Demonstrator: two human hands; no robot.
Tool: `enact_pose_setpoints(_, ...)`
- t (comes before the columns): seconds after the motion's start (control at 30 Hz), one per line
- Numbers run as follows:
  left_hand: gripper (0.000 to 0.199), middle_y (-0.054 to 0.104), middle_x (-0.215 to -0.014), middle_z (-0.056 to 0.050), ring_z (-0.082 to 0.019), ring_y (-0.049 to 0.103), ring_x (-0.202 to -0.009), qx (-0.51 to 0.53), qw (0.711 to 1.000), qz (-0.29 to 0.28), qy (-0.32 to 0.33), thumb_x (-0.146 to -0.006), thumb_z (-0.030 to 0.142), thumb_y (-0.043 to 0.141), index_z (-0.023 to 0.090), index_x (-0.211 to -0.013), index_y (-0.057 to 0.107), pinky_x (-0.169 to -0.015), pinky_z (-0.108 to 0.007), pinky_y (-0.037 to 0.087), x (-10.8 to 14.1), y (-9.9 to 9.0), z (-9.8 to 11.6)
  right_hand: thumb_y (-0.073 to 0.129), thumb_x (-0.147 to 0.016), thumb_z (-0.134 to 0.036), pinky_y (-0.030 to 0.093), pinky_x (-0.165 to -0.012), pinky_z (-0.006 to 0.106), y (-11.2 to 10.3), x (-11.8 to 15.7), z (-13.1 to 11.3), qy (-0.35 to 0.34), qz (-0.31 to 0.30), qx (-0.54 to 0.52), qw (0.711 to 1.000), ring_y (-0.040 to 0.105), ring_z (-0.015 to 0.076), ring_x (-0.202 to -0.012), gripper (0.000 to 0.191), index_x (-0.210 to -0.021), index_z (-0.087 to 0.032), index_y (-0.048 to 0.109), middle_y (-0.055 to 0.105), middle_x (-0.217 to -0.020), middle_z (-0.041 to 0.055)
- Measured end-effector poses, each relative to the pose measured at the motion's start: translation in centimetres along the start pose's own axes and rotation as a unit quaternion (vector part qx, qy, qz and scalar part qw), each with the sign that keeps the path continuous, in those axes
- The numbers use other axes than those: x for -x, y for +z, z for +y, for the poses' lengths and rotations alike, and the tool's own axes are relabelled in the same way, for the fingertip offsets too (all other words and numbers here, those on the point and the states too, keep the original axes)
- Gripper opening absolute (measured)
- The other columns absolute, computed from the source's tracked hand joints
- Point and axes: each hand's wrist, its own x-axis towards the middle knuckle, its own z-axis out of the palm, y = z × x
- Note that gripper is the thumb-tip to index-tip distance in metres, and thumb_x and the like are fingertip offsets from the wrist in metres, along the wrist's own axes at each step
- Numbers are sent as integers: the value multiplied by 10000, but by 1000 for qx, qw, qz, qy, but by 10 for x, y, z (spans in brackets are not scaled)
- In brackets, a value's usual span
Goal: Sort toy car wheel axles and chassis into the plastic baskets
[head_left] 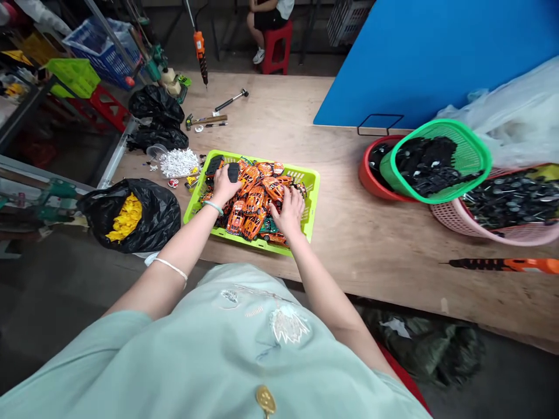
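A yellow-green plastic basket stands on the wooden table in front of me, heaped with orange toy cars. Over its left part, my left hand is closed around a toy car whose black side faces up. Another dark toy car lies just beyond, in the far left corner. On the right, my right hand rests on the heap with its fingers spread. Whatever lies directly beneath its palm is hidden. Some green shows among the cars near the basket's front side.
Left stand a black bag of yellow parts and a pile of white pieces. Hammers lie behind the basket. An orange electric screwdriver hangs beyond; another is at right, near a green basket of black parts.
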Motion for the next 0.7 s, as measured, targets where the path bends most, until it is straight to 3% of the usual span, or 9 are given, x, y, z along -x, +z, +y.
enact_pose_setpoints(0.1, 491, 680, -1299, -131, -301, 621, -1305, 184, 981, -32, -52, -709, 359, 711, 204, -1171, 655, -1125, -429, 489, 13, -13, 14, 558, -968, -433, 312, -1233, 693, -8, 7, -27, -14, 28, -52, 998, 418, 364, -1481, 561, -1475, -198, 516, 509, -1525, 215)
enact_pose_setpoints(0.23, 468, 787, -1065, -134, -307, 749, -1042, 380, 886, -205, -169, -761, 505, 537, 178, -1052, 703, -883, -434, 608, 48, -32, 29, 513, -1020, -471, 403, -1230, 595, -7, 10, -71, -6, 15, -163, 987, 534, 296, -1405, 478, -1445, -254, 548, 594, -1445, 163)
enact_pose_setpoints(0.33, 444, 813, -1002, -131, -337, 761, -1055, 410, 847, -269, -208, -737, 454, 548, 176, -1035, 722, -877, -468, 620, 68, -37, 31, 529, -1010, -551, 436, -1223, 551, 2, 10, -95, 40, -16, -246, 968, 535, 281, -1424, 575, -1497, -246, 498, 565, -1508, 159)
enact_pose_setpoints(0.47, 532, 822, -1085, -118, -357, 749, -1138, 430, 819, -302, -228, -676, 375, 568, 162, -1134, 734, -966, -496, 608, 76, -41, 19, 558, -970, -651, 513, -1158, 518, 11, 14, -107, 84, -74, -366, 924, 586, 284, -1375, 715, -1553, -258, 429, 568, -1519, 148)
enact_pose_setpoints(0.6, 755, 795, -1227, -124, -371, 728, -1204, 450, 792, -341, -232, -600, 275, 553, 132, -1330, 681, -1047, -514, 573, 73, -51, 7, 673, -900, -691, 499, -1178, 512, 14, 27, -110, 96, -72, -433, 894, 580, 300, -1364, 727, -1492, -305, 504, 548, -1531, 120)
enact_pose_setpoints(0.7, 830, 774, -1289, -122, -367, 723, -1223, 450, 775, -364, -252, -565, 212, 555, 135, -1385, 655, -1091, -512, 547, 70, -60, 1, 705, -886, -688, 507, -1173, 506, 15, 36, -114, 100, -69, -440, 890, 582, 301, -1346, 704, -1462, -322, 533, 537, -1525, 109)
